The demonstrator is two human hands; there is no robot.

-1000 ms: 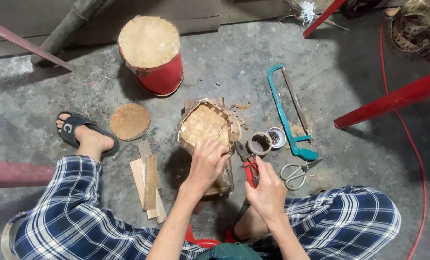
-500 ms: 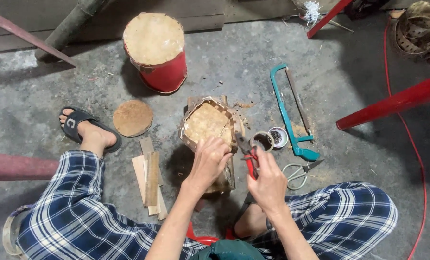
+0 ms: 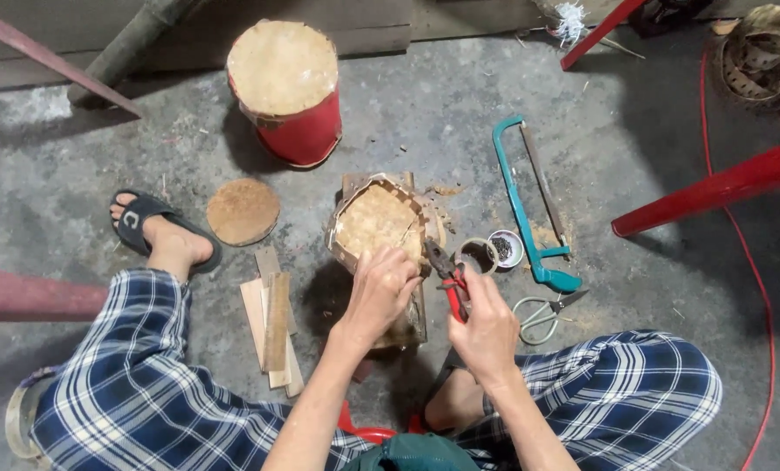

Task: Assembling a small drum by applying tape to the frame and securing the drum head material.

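A: Top-down on the concrete floor (image 3: 669,288), and the person sits low, knees wide in blue plaid. The left hand (image 3: 381,292) is down on the near rim of the small drum (image 3: 379,225), fingers curled over the edge, a closed grip on the rim itself.

B: And the right hand (image 3: 488,330) has the pliers (image 3: 447,277), red handles wrapped tight in the fist, the dark nose pointing up toward the rim, just beside the left fingers. I can't tell whether the nose bites anything.

A: The drum stands dead centre between the knees, pale skin up, brown strip around its side, on a wooden block (image 3: 410,314).

B: Just right of it, two small round tins (image 3: 492,253), touching each other. Further right, a teal hacksaw (image 3: 531,209) lies lengthwise, and pale-handled scissors (image 3: 543,316) sit below its handle, near the right knee.

A: Left side now: a stack of flat wood slats (image 3: 272,327) by the left leg, and a round brown disc (image 3: 243,212) lying flat above them. A foot in a black sandal (image 3: 150,228) rests beside the disc.

B: Up top, a bigger red drum (image 3: 287,92), skin pale, well apart from the small one. Red metal legs (image 3: 713,187) cut in from the right, with a thin red cord (image 3: 761,288) trailing down the floor.
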